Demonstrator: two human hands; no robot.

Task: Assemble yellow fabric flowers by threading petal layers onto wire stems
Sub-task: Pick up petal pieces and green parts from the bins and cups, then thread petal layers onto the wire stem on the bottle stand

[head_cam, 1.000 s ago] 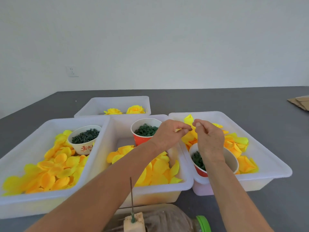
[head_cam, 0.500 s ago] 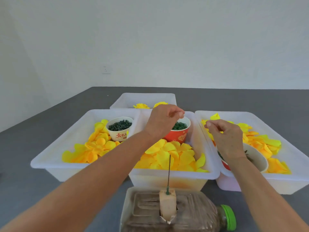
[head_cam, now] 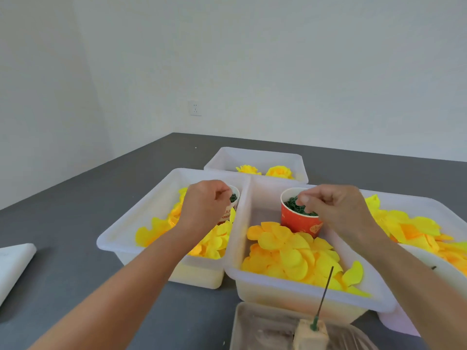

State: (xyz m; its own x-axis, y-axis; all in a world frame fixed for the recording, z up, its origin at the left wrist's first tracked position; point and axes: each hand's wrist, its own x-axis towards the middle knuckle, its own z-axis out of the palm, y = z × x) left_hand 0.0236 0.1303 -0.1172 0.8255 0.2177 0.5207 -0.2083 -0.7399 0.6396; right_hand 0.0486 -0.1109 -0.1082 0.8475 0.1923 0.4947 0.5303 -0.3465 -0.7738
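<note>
Grey tabletop [head_cam: 75,231], white wall [head_cam: 278,59] with socket [head_cam: 195,108], white folded sheet [head_cam: 12,266] at left edge

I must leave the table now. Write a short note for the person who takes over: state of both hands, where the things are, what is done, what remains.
Left hand: fingers curled at the white cup of green pieces in the left bin; whether it holds one is hidden.
Right hand: fingers curled over the red cup of green pieces in the middle bin; its hold is also unclear.
The wire stem stands bare in its block, nearest you. Yellow petals fill the bins.
Done: two finished flowers in the far bin.
Left: thread petal layers onto the stem.
</note>
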